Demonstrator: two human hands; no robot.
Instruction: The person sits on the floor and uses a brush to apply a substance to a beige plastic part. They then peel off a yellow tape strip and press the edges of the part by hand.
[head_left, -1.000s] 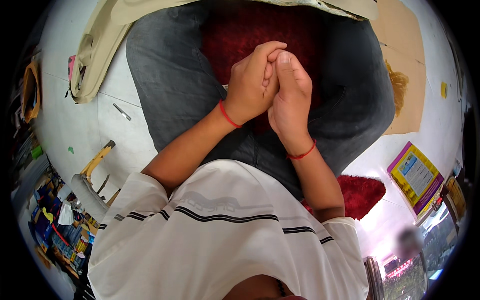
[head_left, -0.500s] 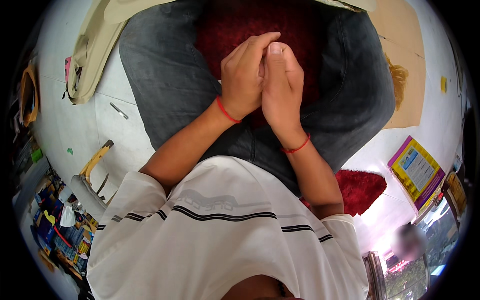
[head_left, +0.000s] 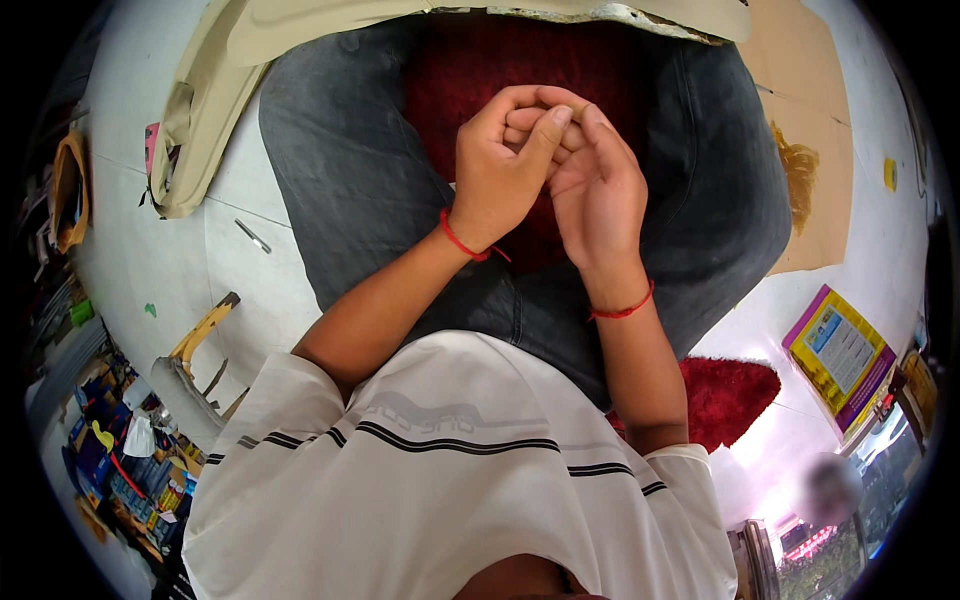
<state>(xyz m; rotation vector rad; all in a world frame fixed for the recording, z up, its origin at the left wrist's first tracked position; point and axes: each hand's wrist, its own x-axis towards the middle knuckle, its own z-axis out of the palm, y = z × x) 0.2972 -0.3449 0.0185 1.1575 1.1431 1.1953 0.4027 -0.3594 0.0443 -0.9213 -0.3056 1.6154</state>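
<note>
Red fabric (head_left: 470, 60) largely hidden behind hands (head_left: 545, 165).

My knees in grey jeans (head_left: 350, 190) hem my lap on both sides, with the red cloth (head_left: 480, 60) between them. A beige sheet (head_left: 330, 25) blocks the way ahead. Bare white floor (head_left: 150, 260) lies open to my left, with only a small metal pin (head_left: 253, 236); cardboard (head_left: 820, 150) covers the right.

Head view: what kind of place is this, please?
Probably a small, cluttered workshop or shop floor. The person sits on a pale tiled floor, with cardboard laid beside, and packed shelves along the left edge.
</note>
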